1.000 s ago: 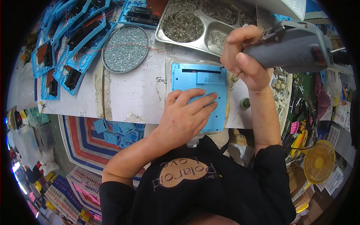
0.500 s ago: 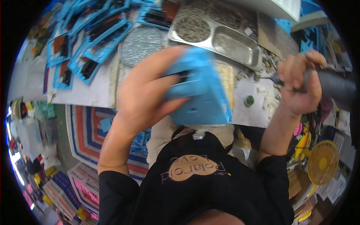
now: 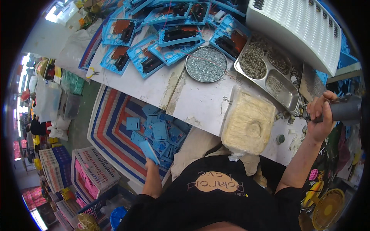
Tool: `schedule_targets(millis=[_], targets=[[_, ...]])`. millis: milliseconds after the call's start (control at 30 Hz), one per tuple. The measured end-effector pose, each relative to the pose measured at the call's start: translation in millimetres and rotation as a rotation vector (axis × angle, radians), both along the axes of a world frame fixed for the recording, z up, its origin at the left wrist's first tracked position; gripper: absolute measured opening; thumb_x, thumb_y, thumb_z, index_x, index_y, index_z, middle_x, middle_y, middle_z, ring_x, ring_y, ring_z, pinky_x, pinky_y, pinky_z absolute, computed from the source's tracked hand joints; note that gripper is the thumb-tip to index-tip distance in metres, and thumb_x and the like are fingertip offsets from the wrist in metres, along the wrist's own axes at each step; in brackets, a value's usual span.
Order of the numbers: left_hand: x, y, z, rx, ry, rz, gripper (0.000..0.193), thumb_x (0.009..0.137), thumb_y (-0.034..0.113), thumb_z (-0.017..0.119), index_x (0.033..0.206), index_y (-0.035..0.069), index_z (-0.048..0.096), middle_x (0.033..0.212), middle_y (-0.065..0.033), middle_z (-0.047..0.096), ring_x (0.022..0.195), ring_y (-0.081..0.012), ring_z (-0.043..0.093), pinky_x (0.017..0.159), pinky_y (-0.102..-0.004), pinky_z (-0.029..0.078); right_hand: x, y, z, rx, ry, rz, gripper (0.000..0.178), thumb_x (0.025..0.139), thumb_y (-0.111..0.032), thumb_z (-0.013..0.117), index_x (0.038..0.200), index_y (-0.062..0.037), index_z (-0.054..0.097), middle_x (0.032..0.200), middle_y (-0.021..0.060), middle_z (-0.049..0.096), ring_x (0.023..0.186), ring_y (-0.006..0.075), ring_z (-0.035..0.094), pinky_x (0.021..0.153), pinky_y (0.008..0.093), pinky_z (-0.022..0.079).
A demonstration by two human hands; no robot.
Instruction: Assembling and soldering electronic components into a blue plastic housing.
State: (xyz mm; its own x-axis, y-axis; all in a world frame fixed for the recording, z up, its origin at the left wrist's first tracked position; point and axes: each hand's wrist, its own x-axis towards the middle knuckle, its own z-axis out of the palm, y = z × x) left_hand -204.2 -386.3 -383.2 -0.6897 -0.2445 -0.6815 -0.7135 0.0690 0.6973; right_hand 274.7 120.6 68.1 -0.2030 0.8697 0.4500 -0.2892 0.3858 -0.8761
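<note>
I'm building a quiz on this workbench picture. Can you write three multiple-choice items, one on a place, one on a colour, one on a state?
1. Where is the left hand?
A. Over the pile of blue plates on the striped sack beside the table
B. On the round dish
C. On the metal tray

2. What colour is the plate at the left hand?
A. Red
B. Blue
C. Yellow

3. What is the right hand doing?
A. Lying flat and empty
B. Gripping a grey power tool
C. Holding a fan

Answers:
1. A: the hand is low at the pile of blue plates, off the table.
2. B: it matches the pile.
3. B: fingers wrap the grey power tool.
</note>
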Motion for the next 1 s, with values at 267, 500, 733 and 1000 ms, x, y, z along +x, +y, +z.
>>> schedule_targets(millis=[267, 500, 733, 1000], targets=[[-103, 102, 81, -0.969, 0.73, -0.485, 0.063, 0.09, 0.034, 0.072, 0.134, -0.007, 0.054, 0.139, -0.0306, 0.054, 0.133, -0.0453, 0.05, 0.11, -0.0497, 0.04, -9, 6, -15, -0.093, -0.011, -0.085, 0.036, 0.096, -0.013, 0.061, 0.126, 0.0045, 0.052, 0.074, 0.0018, 0.046, 0.059, 0.0099, 0.044, 0.062, 0.0292, 0.041], [-59, 415, 384, 0.217, 1.563, -0.999, 0.017, 0.09, 0.007, 0.072, 0.106, 0.0, 0.069, 0.104, -0.0085, 0.071, 0.096, -0.0204, 0.068, 0.082, -0.0338, 0.053, -12, -1, -5, 0.012, -0.174, -0.267, 0.067, 0.094, -0.013, 0.065, 0.15, 0.0067, 0.036, 0.093, 0.0079, 0.058, 0.086, 0.0161, 0.055, 0.084, 0.0319, 0.046], [-71, 659, 454, -0.205, 2.101, -1.126, 0.032, 0.088, 0.034, 0.072, 0.107, 0.008, 0.071, 0.108, -0.0131, 0.067, 0.101, -0.0312, 0.066, 0.089, -0.0425, 0.052, -14, -13, -15, 0.017, -0.24, -0.372, 0.074, 0.092, -0.012, 0.067, 0.156, 0.0017, 0.031, 0.134, 0.0194, 0.058, 0.122, 0.0242, 0.057, 0.109, 0.0374, 0.04], [-25, 752, 459, -1.032, 2.464, -1.046, 0.023, 0.087, 0.022, 0.063, 0.11, 0.019, 0.069, 0.112, 0.0001, 0.063, 0.104, -0.0228, 0.062, 0.085, -0.0482, 0.047, -4, -31, -14, 0.052, -0.271, -0.457, 0.075, 0.092, -0.008, 0.067, 0.156, 0.0003, 0.031, 0.149, 0.02, 0.047, 0.135, 0.026, 0.048, 0.115, 0.0397, 0.036]])
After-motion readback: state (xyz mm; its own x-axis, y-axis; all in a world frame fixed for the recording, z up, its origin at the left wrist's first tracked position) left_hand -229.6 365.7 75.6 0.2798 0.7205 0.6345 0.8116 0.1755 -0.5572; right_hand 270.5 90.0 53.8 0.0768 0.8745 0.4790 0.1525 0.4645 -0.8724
